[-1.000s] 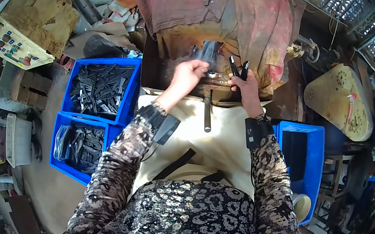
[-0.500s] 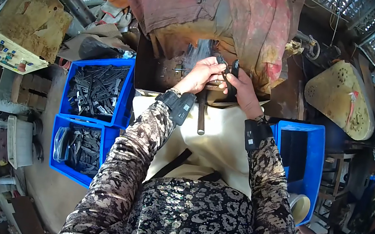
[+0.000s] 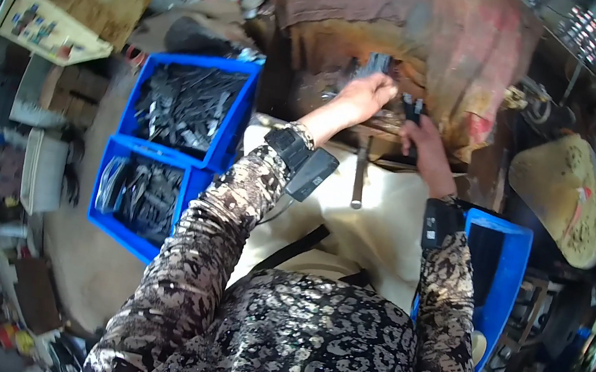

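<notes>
Left hand [image 3: 366, 92] curled down on a dark metal part [image 3: 377, 63] at the rusty bench [image 3: 314, 83]; right hand [image 3: 421, 139] gripping small black pieces [image 3: 412, 107] just beside. Looks mid-job: two blue bins [image 3: 231, 140] of parts on the left, still full. Handle [image 3: 360, 172] hanging below, cloth [image 3: 446, 38] draped behind.

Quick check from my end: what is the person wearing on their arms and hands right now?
Both arms are in long sleeves of dark fabric with a pale, leopard-like mottled print. A black band with a dark box-shaped device sits on the left wrist, and a black cuff-like band on the right wrist. The left hand and right hand are bare, without gloves.
</notes>
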Demonstrator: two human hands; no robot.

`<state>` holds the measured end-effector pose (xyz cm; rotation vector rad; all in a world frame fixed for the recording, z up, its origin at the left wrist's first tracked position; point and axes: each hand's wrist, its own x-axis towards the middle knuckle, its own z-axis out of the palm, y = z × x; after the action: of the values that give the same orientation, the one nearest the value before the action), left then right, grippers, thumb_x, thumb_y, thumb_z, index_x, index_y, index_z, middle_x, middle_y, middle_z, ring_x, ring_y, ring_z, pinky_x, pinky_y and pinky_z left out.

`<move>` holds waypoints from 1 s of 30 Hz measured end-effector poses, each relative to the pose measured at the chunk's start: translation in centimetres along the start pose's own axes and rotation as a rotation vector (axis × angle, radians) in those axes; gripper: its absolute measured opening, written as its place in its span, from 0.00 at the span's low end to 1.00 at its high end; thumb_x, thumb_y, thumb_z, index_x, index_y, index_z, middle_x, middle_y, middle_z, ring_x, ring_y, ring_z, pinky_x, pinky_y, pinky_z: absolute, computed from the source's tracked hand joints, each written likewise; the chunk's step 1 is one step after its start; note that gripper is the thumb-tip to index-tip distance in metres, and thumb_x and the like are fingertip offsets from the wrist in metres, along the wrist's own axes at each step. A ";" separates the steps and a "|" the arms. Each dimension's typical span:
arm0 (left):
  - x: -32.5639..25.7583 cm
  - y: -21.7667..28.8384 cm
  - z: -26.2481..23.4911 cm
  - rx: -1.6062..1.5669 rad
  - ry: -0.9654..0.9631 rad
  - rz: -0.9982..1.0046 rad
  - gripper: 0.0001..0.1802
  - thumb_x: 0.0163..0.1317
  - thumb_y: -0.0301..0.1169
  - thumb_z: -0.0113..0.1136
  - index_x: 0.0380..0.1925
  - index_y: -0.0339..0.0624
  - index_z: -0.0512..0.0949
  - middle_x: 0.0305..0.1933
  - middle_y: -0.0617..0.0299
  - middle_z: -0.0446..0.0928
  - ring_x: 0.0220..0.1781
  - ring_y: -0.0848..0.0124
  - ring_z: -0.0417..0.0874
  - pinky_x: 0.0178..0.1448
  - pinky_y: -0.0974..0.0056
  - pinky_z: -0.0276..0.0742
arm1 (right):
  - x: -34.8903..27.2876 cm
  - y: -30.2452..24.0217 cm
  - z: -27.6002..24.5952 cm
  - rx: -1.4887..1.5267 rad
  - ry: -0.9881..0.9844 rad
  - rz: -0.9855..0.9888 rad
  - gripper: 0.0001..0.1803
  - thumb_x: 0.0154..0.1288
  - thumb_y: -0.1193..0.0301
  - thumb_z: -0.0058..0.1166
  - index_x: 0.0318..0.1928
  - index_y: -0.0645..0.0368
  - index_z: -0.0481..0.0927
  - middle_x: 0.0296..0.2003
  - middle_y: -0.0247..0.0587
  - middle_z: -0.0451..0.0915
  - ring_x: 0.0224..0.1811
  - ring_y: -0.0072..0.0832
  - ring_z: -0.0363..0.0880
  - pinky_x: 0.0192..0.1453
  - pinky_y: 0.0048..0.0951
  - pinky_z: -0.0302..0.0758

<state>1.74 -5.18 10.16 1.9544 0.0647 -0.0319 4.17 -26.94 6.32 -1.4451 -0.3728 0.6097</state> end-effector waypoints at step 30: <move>-15.3 -23.9 -23.5 1.013 0.499 -0.528 0.11 0.55 0.32 0.56 0.38 0.52 0.82 0.42 0.56 0.79 0.48 0.53 0.80 0.47 0.53 0.78 | 0.7 0.7 0.8 -0.180 0.524 0.028 0.06 0.68 0.72 0.48 0.44 0.54 0.70 0.24 0.27 0.67 0.19 0.15 0.64 0.18 0.18 0.61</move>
<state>-15.13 25.08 -2.37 2.8439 1.0701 0.0961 4.21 -25.89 5.66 -1.7200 0.0072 0.2046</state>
